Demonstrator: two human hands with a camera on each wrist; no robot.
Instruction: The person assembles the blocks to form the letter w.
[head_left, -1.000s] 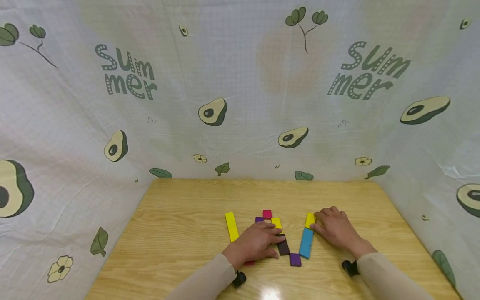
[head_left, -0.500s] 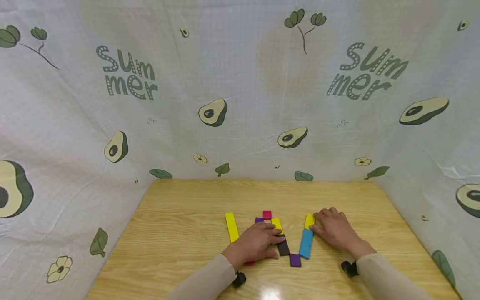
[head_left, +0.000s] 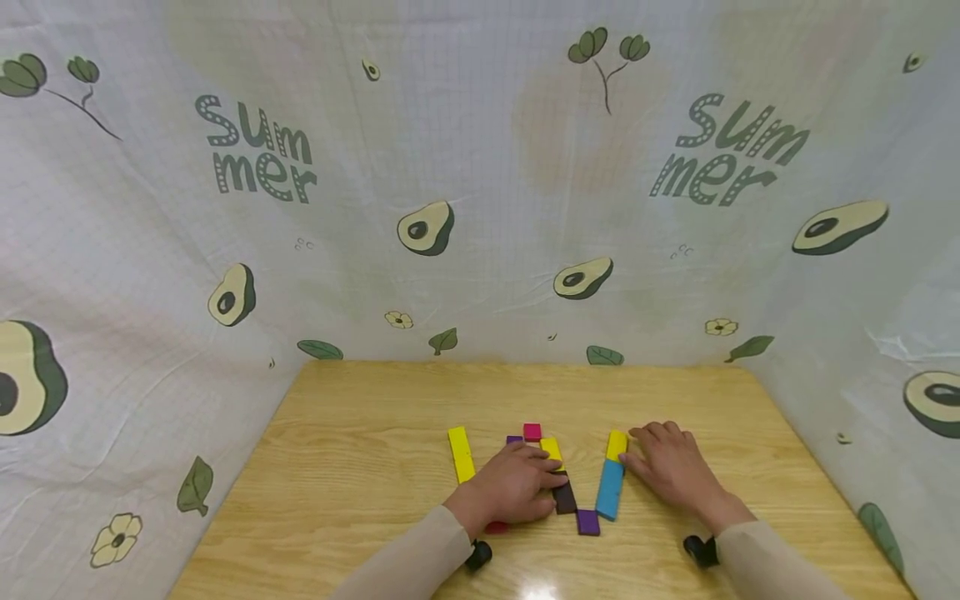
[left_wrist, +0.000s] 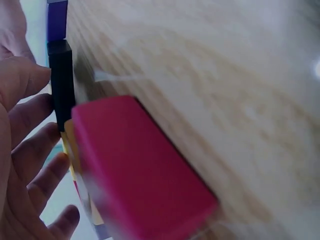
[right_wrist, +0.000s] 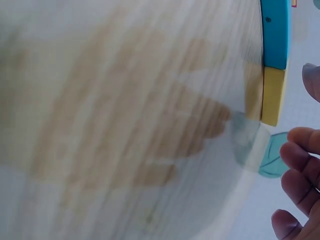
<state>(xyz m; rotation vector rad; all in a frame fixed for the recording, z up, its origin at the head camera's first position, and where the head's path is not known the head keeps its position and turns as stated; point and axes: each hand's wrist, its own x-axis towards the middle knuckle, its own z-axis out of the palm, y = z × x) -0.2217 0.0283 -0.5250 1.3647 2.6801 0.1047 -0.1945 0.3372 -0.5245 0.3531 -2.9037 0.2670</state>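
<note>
Coloured flat blocks lie in a zigzag row on the table. My left hand (head_left: 510, 486) rests over the row's left part, its fingertips touching the black block (head_left: 564, 495) and reaching the yellow block (head_left: 552, 450) above it. A purple block (head_left: 588, 522) joins the black one to a blue block (head_left: 610, 490), which is topped by another yellow block (head_left: 617, 446). Just right of that yellow block is my right hand (head_left: 671, 465), fingers loosely bent and holding nothing. The right wrist view shows a gap between its fingers and the yellow block (right_wrist: 273, 97). My left hand hides part of the row.
Yellow blocks (head_left: 461, 455) stand at the row's left end. A pink block (head_left: 532, 432) and a partly covered purple block (head_left: 513, 439) lie behind my left hand. Another pink block (left_wrist: 140, 165) is close to the left wrist camera. A patterned cloth (head_left: 480, 167) surrounds the wooden table (head_left: 360, 467).
My right hand's fingers have come slightly away from the upper yellow block, to the right. The left hand stays in place over the blocks. The head view has shifted slightly.
</note>
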